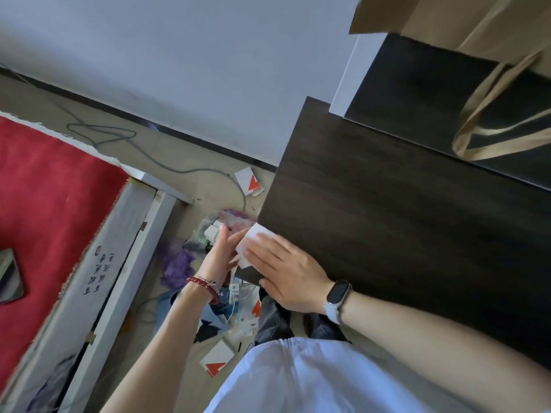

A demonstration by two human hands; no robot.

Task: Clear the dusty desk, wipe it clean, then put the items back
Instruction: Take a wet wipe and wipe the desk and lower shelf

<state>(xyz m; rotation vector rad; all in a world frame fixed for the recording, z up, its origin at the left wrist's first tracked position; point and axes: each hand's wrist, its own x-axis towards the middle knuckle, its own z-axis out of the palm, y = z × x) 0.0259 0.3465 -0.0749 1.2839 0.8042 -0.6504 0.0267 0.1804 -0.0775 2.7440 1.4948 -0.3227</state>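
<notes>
The dark wood desk point(402, 222) fills the right side of the head view, its top bare near me. A white wipe point(253, 238) lies over the desk's left edge. My right hand point(286, 272), with a grey band on its wrist, lies flat on the wipe and presses it to the desk. My left hand point(222, 251), with a red bead bracelet, is cupped just off the desk's edge and touches the wipe's outer side.
A beige tote bag point(483, 93) hangs over the raised back shelf point(417, 93). Small boxes, cables and plastic bags point(226, 308) litter the floor left of the desk. A bed with a red blanket point(50, 210) stands at left, with a dark phone point(10, 277) on it.
</notes>
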